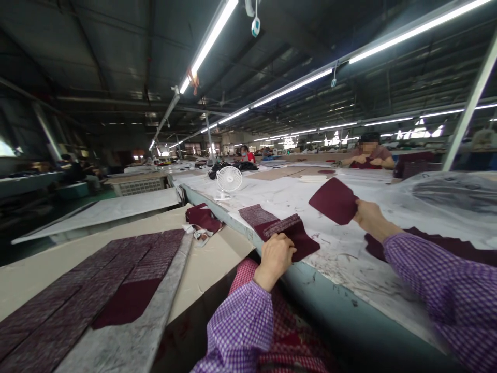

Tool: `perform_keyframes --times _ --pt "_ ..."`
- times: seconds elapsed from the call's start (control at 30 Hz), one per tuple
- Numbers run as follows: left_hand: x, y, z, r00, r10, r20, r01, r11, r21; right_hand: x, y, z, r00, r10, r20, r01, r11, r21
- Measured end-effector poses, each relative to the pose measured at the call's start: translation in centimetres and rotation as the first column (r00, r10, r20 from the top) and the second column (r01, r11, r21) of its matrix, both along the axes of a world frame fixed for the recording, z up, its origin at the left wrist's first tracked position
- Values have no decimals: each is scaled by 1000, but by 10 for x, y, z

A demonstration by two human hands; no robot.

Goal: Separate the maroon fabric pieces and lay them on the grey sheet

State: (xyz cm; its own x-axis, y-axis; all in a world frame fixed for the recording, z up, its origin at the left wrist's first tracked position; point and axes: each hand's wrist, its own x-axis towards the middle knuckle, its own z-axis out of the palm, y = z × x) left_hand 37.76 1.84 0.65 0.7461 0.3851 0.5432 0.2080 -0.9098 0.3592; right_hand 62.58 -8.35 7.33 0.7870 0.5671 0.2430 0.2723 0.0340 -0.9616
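My left hand [276, 255] is closed on a folded maroon fabric piece [305, 238] with a speckled edge, at the table's front edge. Under and behind that piece lies another fabric panel [254, 215], part speckled and part plain maroon. My right hand [370, 215] pinches a flat maroon fabric panel [334, 201] by its right corner, held up above the white table surface [349, 259]. Below my right forearm lie maroon pieces with zigzag edges [438, 241], partly hidden by the sleeve.
A small white fan [229, 179] stands on the table ahead. On the lower left table, speckled maroon panels [120, 264] lie in overlapping rows near a maroon cloth bundle [204, 217]. Clear plastic [454, 191] covers something at right. A co-worker [368, 153] sits across the table.
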Motion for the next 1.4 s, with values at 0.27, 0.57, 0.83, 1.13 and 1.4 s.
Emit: perform_keyframes --times 0.27,0.57,0.83,1.13,1.4 --pt "-3 -22 31 900 -30 434 372 570 -732 -43 -42 29 862 123 491 -34 982 -186" --pt "-8 -49 21 894 70 443 437 86 -896 -122 -73 29 477 766 432 -468 637 -613" --pt "-13 -49 18 831 35 555 540 191 -820 -82 -65 4 759 650 42 -554 678 -484" --pt "29 -19 29 969 -155 191 242 743 -624 -59 -63 -7 766 640 54 -530 677 -511" --pt "56 -41 26 986 24 -167 -71 958 -278 -49 -62 -17 778 614 134 -429 675 -600"
